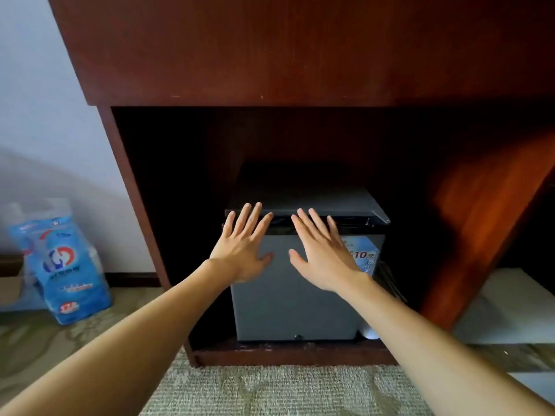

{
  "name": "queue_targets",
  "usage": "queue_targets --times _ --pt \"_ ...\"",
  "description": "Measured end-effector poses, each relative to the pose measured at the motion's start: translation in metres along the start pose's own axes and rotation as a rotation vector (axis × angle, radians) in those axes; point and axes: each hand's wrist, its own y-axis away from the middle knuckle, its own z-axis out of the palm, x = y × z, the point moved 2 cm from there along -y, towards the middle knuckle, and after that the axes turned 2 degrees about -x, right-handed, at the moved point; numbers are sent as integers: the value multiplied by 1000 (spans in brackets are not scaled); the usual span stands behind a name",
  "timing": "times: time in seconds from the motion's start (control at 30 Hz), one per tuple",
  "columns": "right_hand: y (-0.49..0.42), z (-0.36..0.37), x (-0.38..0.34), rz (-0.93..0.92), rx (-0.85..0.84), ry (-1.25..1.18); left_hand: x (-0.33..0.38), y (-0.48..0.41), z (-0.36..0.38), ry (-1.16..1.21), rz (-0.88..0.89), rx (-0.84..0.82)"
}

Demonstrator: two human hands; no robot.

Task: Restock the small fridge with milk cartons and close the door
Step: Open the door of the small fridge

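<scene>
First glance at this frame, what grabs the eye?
Two bare hands, the left hand and right hand, spread open-palmed in front of the grey fridge door at centre. The small fridge sits low in a dark wooden cabinet niche. At far left, a blue plastic-wrapped pack stands on the carpet by the wall.

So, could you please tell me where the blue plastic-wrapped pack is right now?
In the head view, the blue pack stands on the carpet at far left, against the white wall, left of the wooden cabinet housing the small fridge.
</scene>
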Motion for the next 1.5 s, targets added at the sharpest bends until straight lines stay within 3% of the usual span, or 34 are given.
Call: queue_targets --times 0.13,0.4,0.7,1.13,1.5 --pt "-21 20 9 21 -93 21 -14 -6 24 -17 -38 -62" --pt "-12 33 13 -7 -53 71 -12 0 11 -68 22 -19" --pt "59 11 -2 -5 -74 22 21 79 -19 -58 179 96" --pt "245 -63 17 82 -53 -28 157 161 -49 336 527 60" --pt "370 -103 78 353 -70 -126 293 129 -40 179 743 4"
